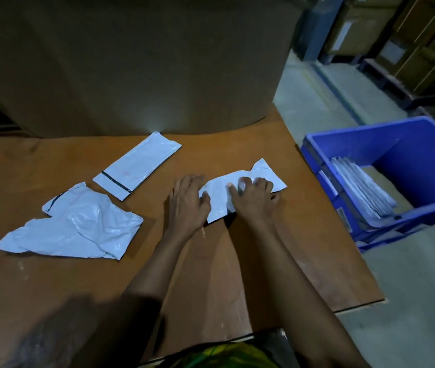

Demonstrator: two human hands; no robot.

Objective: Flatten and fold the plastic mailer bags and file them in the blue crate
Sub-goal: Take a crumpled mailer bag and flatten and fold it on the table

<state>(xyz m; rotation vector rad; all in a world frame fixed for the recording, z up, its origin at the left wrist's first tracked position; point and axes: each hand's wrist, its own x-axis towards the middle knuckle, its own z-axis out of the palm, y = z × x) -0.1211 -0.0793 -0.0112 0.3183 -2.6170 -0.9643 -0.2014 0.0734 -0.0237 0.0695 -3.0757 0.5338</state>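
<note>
A white mailer bag (262, 170) lies on the wooden table (277, 261), partly folded, with a dark underside showing at its near edge. My left hand (187, 205) rests flat at its left end, thumb on the plastic. My right hand (254, 199) sits on the bag's middle with curled fingers gripping the plastic. A flat white mailer (136, 166) with a black strip lies further left. A crumpled mailer (78, 227) lies at the near left. The blue crate (365, 144) stands on the floor to the right, with several folded mailers (362, 192) standing inside.
A large brown cardboard wall (131, 62) rises along the table's far edge. The table's right edge runs close to the crate. Beyond it, the grey floor (317, 102) leads to shelves with cardboard boxes (410, 35) at the top right.
</note>
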